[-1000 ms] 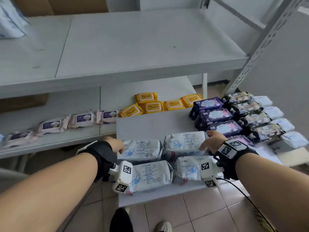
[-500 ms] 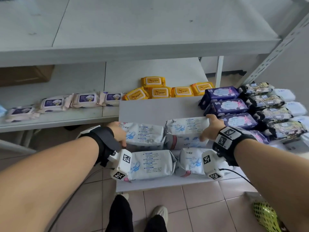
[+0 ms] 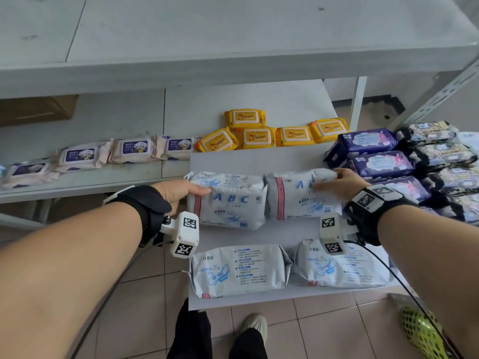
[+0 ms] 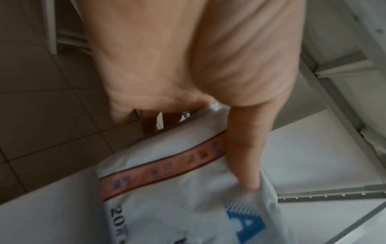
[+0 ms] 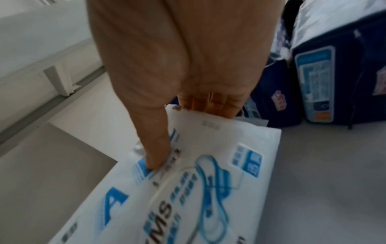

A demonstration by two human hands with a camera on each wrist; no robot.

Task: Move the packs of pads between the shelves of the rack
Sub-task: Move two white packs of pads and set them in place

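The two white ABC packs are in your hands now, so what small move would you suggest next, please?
Probably lift both straight up together. The left hand grips the left pack, the right hand the right pack, and the bare upper shelf lies above.

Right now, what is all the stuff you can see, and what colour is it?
ABC pad packs: two, white with blue letters, side by side, one held in each hand.
Other white pad packs: two, on the low white board, nearest the person.
Yellow wipes packs: five, on the lower shelf.
Baby wipes packs: four, pinkish with purple labels, lower shelf, left.
Purple pad packs: several, stacked at right.
Dark patterned packs: several, far right.
Cardboard box: one, brown, lower shelf's back left.
Left hand: grips the left ABC pack.
Right hand: grips the right one.
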